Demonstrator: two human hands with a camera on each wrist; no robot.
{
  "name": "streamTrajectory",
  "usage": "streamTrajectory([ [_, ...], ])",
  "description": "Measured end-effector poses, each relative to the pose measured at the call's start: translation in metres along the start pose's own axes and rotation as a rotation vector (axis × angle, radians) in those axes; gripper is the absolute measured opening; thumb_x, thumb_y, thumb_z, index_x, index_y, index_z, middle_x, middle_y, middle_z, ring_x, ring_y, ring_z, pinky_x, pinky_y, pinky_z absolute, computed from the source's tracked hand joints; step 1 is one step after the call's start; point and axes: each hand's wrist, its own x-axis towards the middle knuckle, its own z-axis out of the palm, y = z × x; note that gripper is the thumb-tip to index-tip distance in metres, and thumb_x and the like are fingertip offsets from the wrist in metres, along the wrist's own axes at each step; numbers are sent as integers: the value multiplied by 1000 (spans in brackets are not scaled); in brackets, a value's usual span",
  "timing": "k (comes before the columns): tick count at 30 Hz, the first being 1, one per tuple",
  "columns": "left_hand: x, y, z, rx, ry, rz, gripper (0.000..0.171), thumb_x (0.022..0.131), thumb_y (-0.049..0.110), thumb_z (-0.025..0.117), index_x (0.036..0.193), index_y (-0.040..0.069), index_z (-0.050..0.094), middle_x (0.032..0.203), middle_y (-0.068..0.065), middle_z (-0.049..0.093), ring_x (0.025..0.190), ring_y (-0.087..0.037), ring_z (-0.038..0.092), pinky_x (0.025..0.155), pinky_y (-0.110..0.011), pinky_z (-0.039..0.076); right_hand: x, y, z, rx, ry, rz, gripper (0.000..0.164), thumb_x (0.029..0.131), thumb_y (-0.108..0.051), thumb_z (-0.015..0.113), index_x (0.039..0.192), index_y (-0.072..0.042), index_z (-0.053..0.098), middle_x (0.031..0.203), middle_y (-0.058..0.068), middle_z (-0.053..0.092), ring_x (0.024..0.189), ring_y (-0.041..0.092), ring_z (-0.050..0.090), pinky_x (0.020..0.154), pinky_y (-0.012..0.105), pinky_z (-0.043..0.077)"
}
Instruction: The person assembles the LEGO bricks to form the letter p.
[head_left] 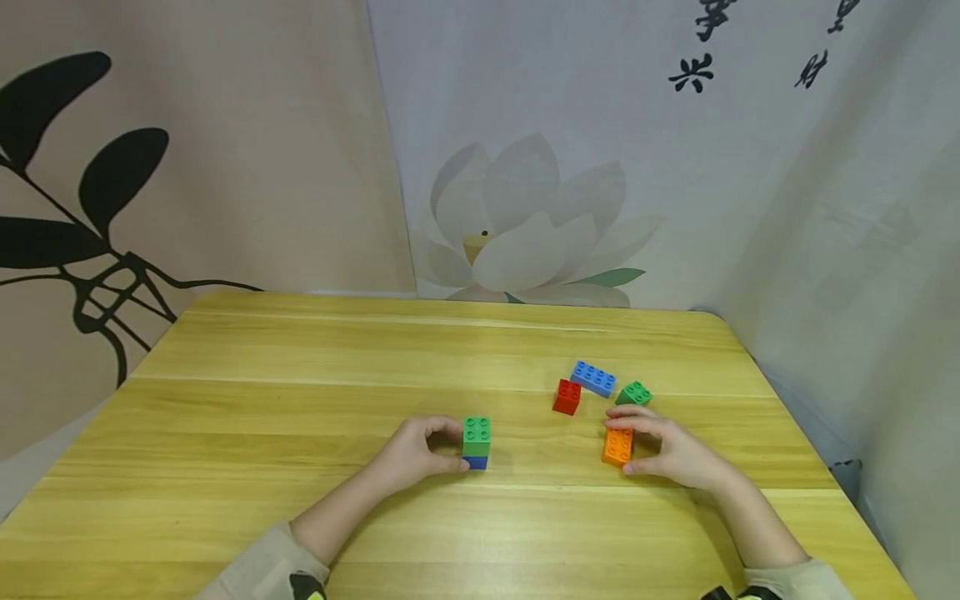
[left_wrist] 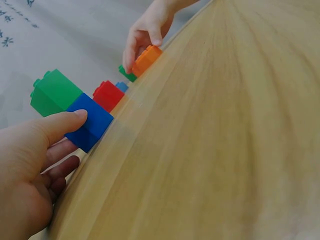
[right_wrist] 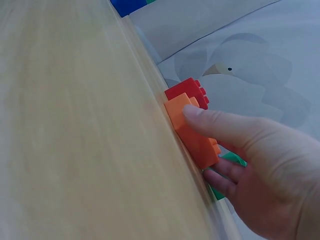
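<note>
My left hand (head_left: 416, 452) pinches a two-brick stack from its left side. The thumb lies on the lower dark blue brick (left_wrist: 96, 125), and a light green brick (head_left: 476, 437) with studs up sits on top of it. On the right, my right hand (head_left: 671, 448) holds an orange brick (head_left: 617, 448) between thumb and fingers. In the right wrist view the thumb tip rests on the orange brick's side, and other fingers curl at its far end, partly hidden. Just beyond those fingers lies a green brick (head_left: 634, 392).
Beyond my right hand, a red brick (head_left: 567, 397) and a longer blue brick (head_left: 593, 378) lie close together on the wooden table (head_left: 300, 367). Behind the table's far edge hangs a cloth backdrop (head_left: 300, 150) with a printed flower and dark leaves.
</note>
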Motion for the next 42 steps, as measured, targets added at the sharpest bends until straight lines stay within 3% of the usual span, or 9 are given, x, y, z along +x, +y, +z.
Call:
streamTrajectory([
  [6,1,0,0,-1,-8,-5,37,73,17,85,105,8,69,98,4,67,93,-17,60,83,-31,49,1,1,1,27,3,-3,59,76,-23,81,130,-12,60,142,6,44,130,35,34,98,18,31],
  [18,1,1,0,-2,-15,-20,37,73,17,84,106,9,69,98,4,67,94,-17,59,84,-31,49,1,1,2,2,23,-12,47,77,-22,79,121,-13,65,132,4,54,122,25,45,95,19,38],
  [24,0,1,0,-2,-14,-19,38,73,17,84,106,8,69,98,3,67,94,-17,59,83,-31,49,1,-1,4,-16,53,-17,39,77,-22,80,114,-16,68,121,-1,60,110,16,53,92,23,43],
  [33,1,1,0,0,-15,-17,37,73,17,84,106,8,69,98,3,66,94,-18,59,83,-31,49,1,-9,5,-20,102,-5,40,77,-25,80,114,-13,69,120,-1,60,110,19,53,92,27,44],
  [42,1,-1,1,-19,-1,-15,38,72,12,84,106,4,68,99,-1,67,94,-20,60,84,-36,49,1,-24,4,-74,195,-50,39,76,-23,81,112,-15,70,118,4,62,109,24,54,90,44,46],
])
